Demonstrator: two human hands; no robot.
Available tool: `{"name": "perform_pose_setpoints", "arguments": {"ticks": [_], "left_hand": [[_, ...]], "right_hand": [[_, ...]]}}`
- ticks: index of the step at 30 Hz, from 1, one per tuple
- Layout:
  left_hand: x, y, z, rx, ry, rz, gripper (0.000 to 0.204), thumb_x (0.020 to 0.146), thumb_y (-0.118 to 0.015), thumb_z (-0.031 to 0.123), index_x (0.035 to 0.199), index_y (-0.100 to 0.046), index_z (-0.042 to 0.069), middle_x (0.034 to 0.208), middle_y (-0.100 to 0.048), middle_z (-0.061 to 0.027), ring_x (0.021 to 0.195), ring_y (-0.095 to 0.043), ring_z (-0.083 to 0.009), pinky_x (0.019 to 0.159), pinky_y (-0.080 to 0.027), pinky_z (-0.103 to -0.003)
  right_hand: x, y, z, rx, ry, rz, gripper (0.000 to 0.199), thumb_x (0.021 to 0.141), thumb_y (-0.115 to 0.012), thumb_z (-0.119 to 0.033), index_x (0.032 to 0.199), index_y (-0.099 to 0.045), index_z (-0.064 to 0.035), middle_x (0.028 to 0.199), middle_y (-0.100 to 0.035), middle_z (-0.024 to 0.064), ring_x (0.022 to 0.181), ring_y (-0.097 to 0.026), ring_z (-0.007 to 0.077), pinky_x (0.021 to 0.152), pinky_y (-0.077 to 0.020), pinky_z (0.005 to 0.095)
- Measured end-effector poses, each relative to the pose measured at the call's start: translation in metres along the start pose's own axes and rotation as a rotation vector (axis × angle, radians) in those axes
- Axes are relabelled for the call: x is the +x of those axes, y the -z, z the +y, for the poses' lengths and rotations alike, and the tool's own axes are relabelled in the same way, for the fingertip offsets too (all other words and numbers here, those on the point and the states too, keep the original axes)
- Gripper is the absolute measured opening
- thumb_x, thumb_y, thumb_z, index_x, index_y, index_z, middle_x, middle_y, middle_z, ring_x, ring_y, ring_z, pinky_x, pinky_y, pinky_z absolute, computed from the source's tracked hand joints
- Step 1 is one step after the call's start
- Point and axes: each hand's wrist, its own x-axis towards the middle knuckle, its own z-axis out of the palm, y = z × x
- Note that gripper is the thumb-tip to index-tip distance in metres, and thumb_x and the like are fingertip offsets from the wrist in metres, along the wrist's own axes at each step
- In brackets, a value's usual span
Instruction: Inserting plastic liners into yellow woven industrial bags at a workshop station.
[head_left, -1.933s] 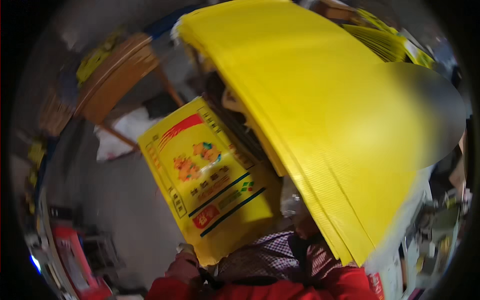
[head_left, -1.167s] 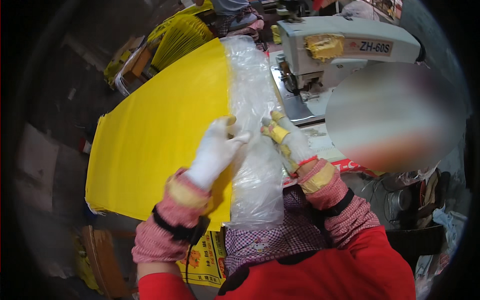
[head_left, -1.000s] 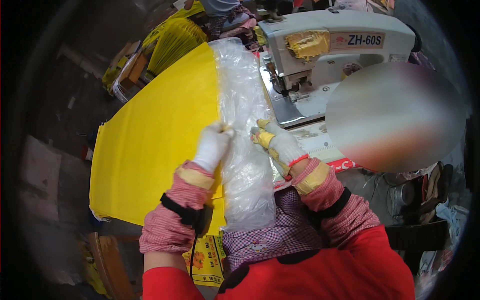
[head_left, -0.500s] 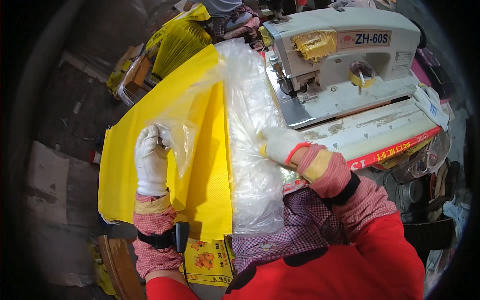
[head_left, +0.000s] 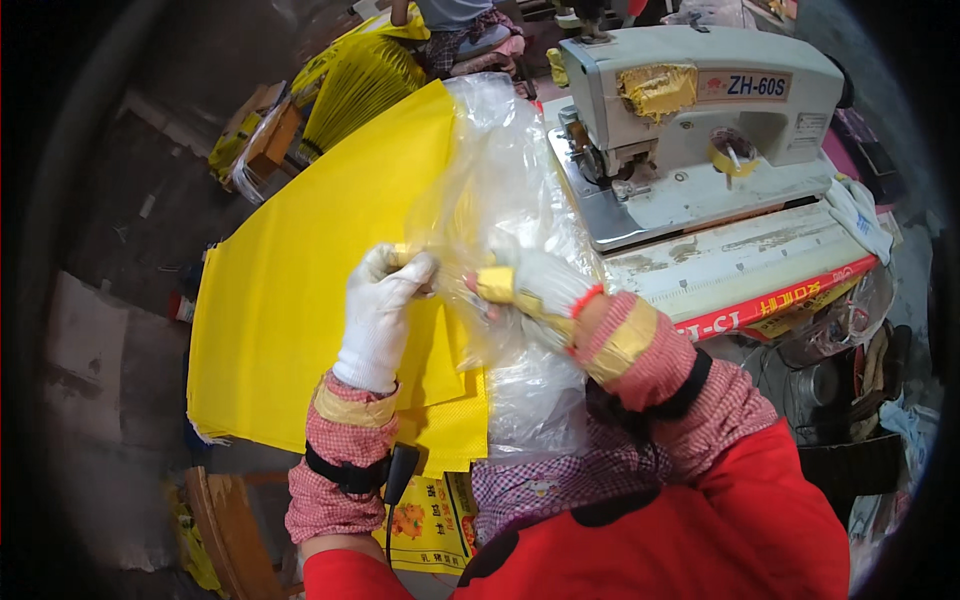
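Note:
My left hand [head_left: 385, 310], in a white knitted glove, pinches the edge of a thin clear plastic sheet [head_left: 455, 225] between thumb and fingers. Facing it, my right hand [head_left: 545, 300] has a gloved palm and yellow tape round a finger; its fingertips close on the same film, slightly blurred. Under the left hand lies a pile of yellow woven sacks [head_left: 300, 250], fanned a little at the near edge. Crumpled clear plastic sheets [head_left: 530, 410] overlap the pile's right side and extend beneath my right hand.
A grey-white sewing machine [head_left: 710, 130] stands on a worn bench [head_left: 740, 250] at right, with a tape roll [head_left: 733, 153] on it. White gloves [head_left: 858, 220] lie at the bench end. Folded yellow sacks [head_left: 360, 90] and a person [head_left: 455, 20] are at the back.
My left hand has moved right across the yellow sacks with the film, and my right hand has come left to meet it. The upper sack's raised fold has flattened.

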Motion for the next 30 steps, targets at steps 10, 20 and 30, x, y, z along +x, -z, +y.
{"name": "perform_pose_setpoints", "arguments": {"ticks": [10,20,30], "left_hand": [[-0.009,0.002,0.014,-0.017,0.004,0.074,0.005,0.087,-0.059,0.005,0.089,-0.056,0.003,0.08,-0.06,-0.0054,0.07,-0.056,-0.0131,0.068,-0.046,-0.026],[-0.116,0.035,0.066,0.346,0.129,-0.213,0.01,0.073,-0.067,-0.005,0.073,-0.057,-0.002,0.083,-0.066,-0.0149,0.073,-0.065,-0.0203,0.066,-0.053,-0.031],[-0.055,0.0,0.078,0.52,-0.049,-1.201,0.02,0.084,-0.053,0.01,0.103,-0.06,0.009,0.102,-0.062,-0.0079,0.096,-0.059,-0.0243,0.081,-0.049,-0.031]], "right_hand": [[-0.025,-0.001,-0.037,-1.474,0.721,0.185,0.02,0.08,-0.06,-0.016,0.094,-0.063,-0.002,0.079,-0.065,0.0176,0.073,-0.065,0.0315,0.061,-0.0505,0.0389],[0.019,-0.055,0.057,-0.884,0.478,-0.923,0.025,0.083,-0.058,-0.027,0.099,-0.069,-0.012,0.092,-0.07,0.0113,0.077,-0.066,0.0251,0.066,-0.0525,0.035],[0.143,-0.023,-0.043,-0.063,0.298,0.528,0.044,0.096,-0.044,-0.043,0.106,-0.059,-0.0031,0.091,-0.064,0.0147,0.085,-0.062,0.028,0.076,-0.05,0.0358]]}}
